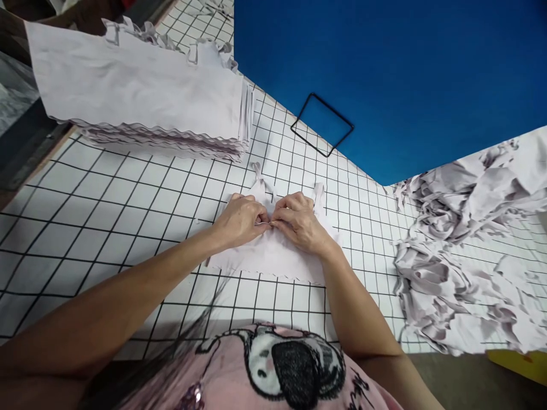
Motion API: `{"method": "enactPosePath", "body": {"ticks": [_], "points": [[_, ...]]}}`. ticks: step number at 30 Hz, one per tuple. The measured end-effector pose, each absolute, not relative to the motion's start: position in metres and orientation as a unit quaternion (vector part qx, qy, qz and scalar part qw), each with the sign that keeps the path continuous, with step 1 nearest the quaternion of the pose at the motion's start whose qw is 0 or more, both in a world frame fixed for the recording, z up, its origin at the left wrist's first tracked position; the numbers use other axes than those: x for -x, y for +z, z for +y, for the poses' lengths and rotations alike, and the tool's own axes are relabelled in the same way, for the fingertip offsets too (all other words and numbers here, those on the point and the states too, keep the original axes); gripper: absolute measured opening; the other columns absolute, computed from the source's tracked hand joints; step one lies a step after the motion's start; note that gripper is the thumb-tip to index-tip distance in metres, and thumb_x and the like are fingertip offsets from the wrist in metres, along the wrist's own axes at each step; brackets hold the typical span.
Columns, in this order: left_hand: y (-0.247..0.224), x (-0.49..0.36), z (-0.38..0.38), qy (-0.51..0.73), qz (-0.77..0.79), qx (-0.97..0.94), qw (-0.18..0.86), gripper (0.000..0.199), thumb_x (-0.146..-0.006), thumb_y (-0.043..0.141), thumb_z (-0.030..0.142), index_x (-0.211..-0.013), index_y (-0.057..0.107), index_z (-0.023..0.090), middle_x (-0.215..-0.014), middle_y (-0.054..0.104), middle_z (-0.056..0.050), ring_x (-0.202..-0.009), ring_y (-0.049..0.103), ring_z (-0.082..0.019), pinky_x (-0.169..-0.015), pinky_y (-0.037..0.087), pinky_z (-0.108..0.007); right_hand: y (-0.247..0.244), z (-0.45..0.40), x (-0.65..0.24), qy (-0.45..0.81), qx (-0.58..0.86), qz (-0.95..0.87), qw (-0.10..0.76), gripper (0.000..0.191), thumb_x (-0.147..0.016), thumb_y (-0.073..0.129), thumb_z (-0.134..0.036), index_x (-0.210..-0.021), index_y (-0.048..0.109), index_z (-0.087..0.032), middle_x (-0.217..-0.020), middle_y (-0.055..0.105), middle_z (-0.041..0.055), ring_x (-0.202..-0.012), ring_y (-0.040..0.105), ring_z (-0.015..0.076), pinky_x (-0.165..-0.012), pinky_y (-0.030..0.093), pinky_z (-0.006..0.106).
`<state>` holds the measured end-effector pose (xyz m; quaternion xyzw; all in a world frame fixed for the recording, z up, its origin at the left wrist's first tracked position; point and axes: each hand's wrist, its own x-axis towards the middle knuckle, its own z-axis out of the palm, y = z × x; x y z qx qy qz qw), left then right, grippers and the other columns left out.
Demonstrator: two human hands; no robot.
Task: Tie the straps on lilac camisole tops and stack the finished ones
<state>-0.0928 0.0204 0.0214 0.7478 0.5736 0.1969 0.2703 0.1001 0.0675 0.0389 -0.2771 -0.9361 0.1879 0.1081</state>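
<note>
A pale pinkish-white garment piece with thin straps at its upper edge lies flat on the grid-patterned table. My left hand is over its left half, fingers pinched on the fabric near the middle. Close beside it, almost touching, my right hand pinches the same fabric, its fingers bent. The straps stick out above both hands. What lies between the fingertips is too small to make out.
A thick stack of folded pale fabric pieces is at the upper left. Crumpled pale cloth is heaped along the right side. A large blue panel covers the top right, with a thin black rectangular frame outline at its edge.
</note>
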Motion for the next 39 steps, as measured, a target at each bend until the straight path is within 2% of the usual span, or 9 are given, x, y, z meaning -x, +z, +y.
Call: {"method": "enactPosePath", "body": {"ticks": [7, 12, 17, 23, 27, 30, 34, 37, 39], "points": [[0.023, 0.094, 0.020, 0.191, 0.569, -0.749, 0.282, 0.015, -0.083, 0.063, 0.029, -0.074, 0.069, 0.019, -0.074, 0.070, 0.000, -0.082, 0.059, -0.020, -0.089, 0.033, -0.039, 0.063, 0.080, -0.094, 0.088, 0.192, -0.977, 0.004, 0.021, -0.097, 0.050, -0.019, -0.082, 0.063, -0.020, -0.090, 0.065, 0.0039, -0.098, 0.047, 0.0214, -0.096, 0.020, 0.046], [0.018, 0.097, 0.019, 0.228, 0.564, -0.732, 0.307, 0.020, -0.081, 0.068, 0.040, -0.080, 0.070, 0.020, -0.084, 0.073, 0.000, -0.088, 0.060, -0.021, -0.094, 0.032, -0.041, 0.081, 0.105, -0.093, 0.085, 0.183, -0.979, -0.040, 0.012, -0.088, 0.057, -0.011, -0.079, 0.060, -0.019, -0.075, 0.065, 0.0025, -0.091, 0.048, 0.0214, -0.094, 0.022, 0.044], [0.018, 0.100, 0.019, 0.230, 0.550, -0.744, 0.303, 0.013, -0.082, 0.068, 0.033, -0.083, 0.069, 0.020, -0.086, 0.073, 0.000, -0.090, 0.060, -0.022, -0.092, 0.032, -0.041, 0.075, 0.130, -0.084, 0.050, 0.184, -0.980, 0.066, 0.021, -0.085, 0.048, -0.003, -0.083, 0.061, -0.019, -0.081, 0.065, 0.0034, -0.091, 0.047, 0.0206, -0.095, 0.022, 0.042], [0.022, 0.102, 0.019, 0.211, 0.549, -0.750, 0.304, 0.015, -0.082, 0.068, 0.035, -0.080, 0.067, 0.020, -0.080, 0.069, -0.001, -0.085, 0.059, -0.021, -0.090, 0.034, -0.040, 0.045, 0.159, -0.057, 0.153, 0.273, -0.917, 0.247, 0.006, -0.089, 0.057, -0.020, -0.085, 0.062, -0.019, -0.086, 0.064, 0.0023, -0.088, 0.051, 0.0180, -0.086, 0.028, 0.036], [0.023, 0.106, 0.017, 0.187, 0.534, -0.772, 0.291, 0.016, -0.084, 0.066, 0.036, -0.088, 0.067, 0.020, -0.087, 0.069, -0.001, -0.086, 0.060, -0.021, -0.093, 0.036, -0.041, 0.027, 0.172, -0.041, 0.290, 0.338, -0.857, 0.260, 0.016, -0.089, 0.055, -0.029, -0.076, 0.056, -0.019, -0.072, 0.059, -0.0011, -0.069, 0.050, 0.0136, -0.073, 0.034, 0.029], [0.027, 0.109, 0.014, 0.168, 0.540, -0.785, 0.251, 0.020, -0.086, 0.063, 0.035, -0.097, 0.064, 0.019, -0.095, 0.068, -0.004, -0.087, 0.061, -0.022, -0.091, 0.040, -0.043, 0.016, 0.176, -0.035, 0.318, 0.369, -0.839, 0.243, 0.018, -0.089, 0.052, -0.028, -0.074, 0.054, -0.019, -0.066, 0.056, -0.0029, -0.064, 0.048, 0.0122, -0.072, 0.034, 0.028], [0.030, 0.110, 0.013, 0.181, 0.559, -0.802, 0.104, 0.035, -0.089, 0.058, 0.036, -0.117, 0.058, 0.015, -0.118, 0.063, -0.015, -0.109, 0.056, -0.031, -0.091, 0.045, -0.046, 0.009, 0.176, -0.030, 0.263, 0.395, -0.859, 0.190, 0.014, -0.088, 0.053, -0.022, -0.076, 0.058, -0.018, -0.066, 0.060, -0.0017, -0.078, 0.051, 0.0160, -0.082, 0.031, 0.033], [0.025, 0.109, 0.009, 0.168, 0.503, -0.845, 0.069, 0.050, -0.094, 0.049, 0.039, -0.139, 0.046, 0.017, -0.145, 0.047, -0.016, -0.137, 0.038, -0.034, -0.110, 0.034, -0.052, 0.017, 0.170, -0.026, 0.238, 0.407, -0.869, 0.148, 0.012, -0.090, 0.051, -0.020, -0.084, 0.060, -0.016, -0.076, 0.064, -0.0002, -0.084, 0.052, 0.0169, -0.085, 0.031, 0.034], [0.018, 0.109, 0.006, 0.164, 0.471, -0.864, 0.074, 0.061, -0.095, 0.044, 0.042, -0.151, 0.031, 0.022, -0.154, 0.038, -0.011, -0.145, 0.028, -0.035, -0.115, 0.026, -0.056, 0.027, 0.165, -0.029, 0.227, 0.418, -0.871, 0.124, 0.011, -0.091, 0.052, -0.020, -0.089, 0.062, -0.018, -0.083, 0.067, -0.0019, -0.088, 0.054, 0.0165, -0.086, 0.033, 0.033]]}}
